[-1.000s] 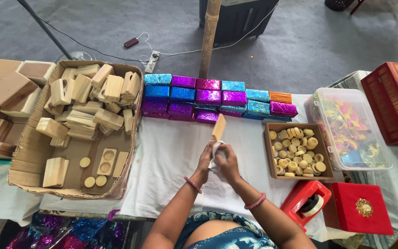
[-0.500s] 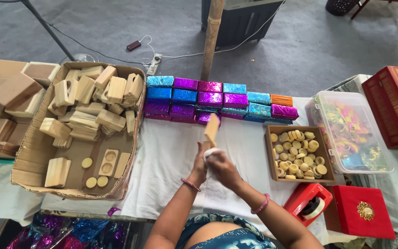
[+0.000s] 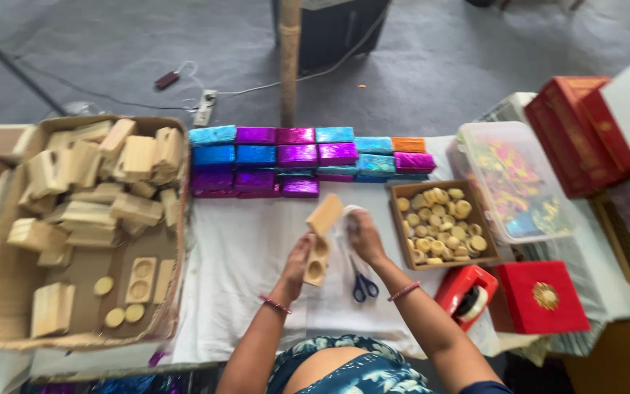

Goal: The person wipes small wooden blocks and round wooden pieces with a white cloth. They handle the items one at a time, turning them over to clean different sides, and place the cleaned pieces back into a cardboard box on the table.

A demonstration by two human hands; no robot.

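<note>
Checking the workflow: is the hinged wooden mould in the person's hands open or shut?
Open: wooden mould in left hand shows its upper half swung up and round cavities exposed; right hand alongside.

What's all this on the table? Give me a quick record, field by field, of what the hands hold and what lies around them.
left hand: holds an opened wooden block with round hollows, lid tilted up
right hand: raised beside the block, holding something white, too blurred to name
scissors: blue-handled, lying on the white cloth under the hands
cardboard box: on the left, heaped with wooden blocks
foil-wrapped packs: purple and blue, in rows at the far edge
small tray: on the right, full of round pale pieces
red boxes: at the right
</note>
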